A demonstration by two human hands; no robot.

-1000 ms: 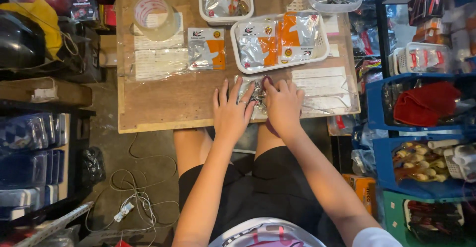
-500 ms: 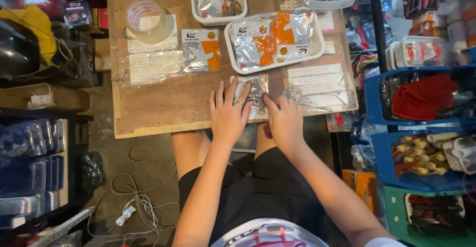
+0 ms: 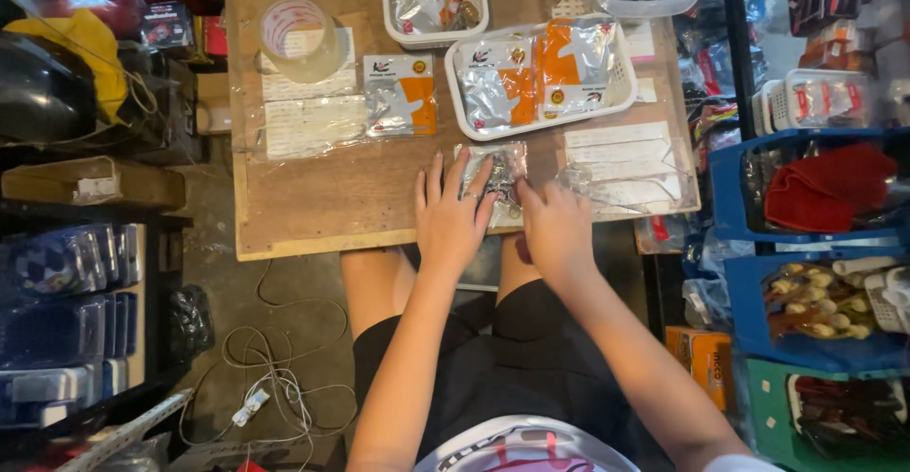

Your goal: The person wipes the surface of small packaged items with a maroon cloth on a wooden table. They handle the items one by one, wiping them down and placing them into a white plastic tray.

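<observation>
Both hands have shifted a bit since 0.5 s ago: right hand (image 3: 557, 230) has slid in toward the left hand (image 3: 453, 214), now just beside it at frame centre. Left hand lies flat, fingers spread, palm down, pressing the left part of a small clear plastic packet (image 3: 502, 173) on the wooden table (image 3: 322, 197). Right hand has fingers curled, tips on the packet's lower right edge; can't tell if it pinches it or just presses.

Packet sits near the table's front edge, just below a white tray (image 3: 621, 93) w/ silver-and-orange packets. Right of the hands: stack of clear bags w/ white labels (image 3: 630, 164), touching or nearly so. Upper left of frame: roll of clear tape (image 3: 299, 41) on more labelled bags. One silver-orange packet (image 3: 403, 93) lies loose, centre top. Blue bins (image 3: 815, 197) at frame's right edge; cable (image 3: 270, 377) on floor, lower left.
</observation>
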